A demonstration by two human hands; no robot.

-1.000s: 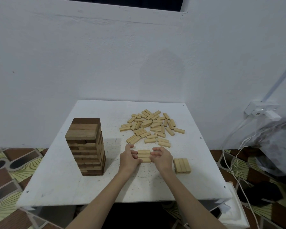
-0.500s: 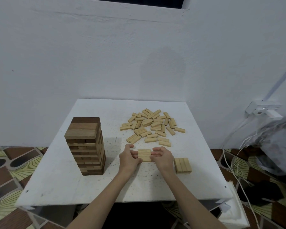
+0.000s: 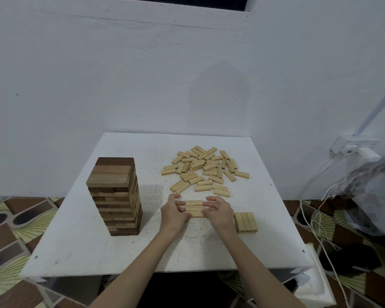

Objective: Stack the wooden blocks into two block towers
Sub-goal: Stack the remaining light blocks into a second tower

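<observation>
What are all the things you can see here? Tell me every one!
dark block tower: one, brown and tan, standing on the table's left side
loose blocks: a scattered pile, too many to count surely, pale wood, far right part of the table
row between the hands: three blocks side by side, pale wood, near middle of the table
second row: three blocks side by side, pale wood, right of the hands
table: one, white
wall: white, behind the table
cables: white, on the right
floor: patterned tiles
left hand: touches the row's left end
right hand: touches the row's right end
</observation>
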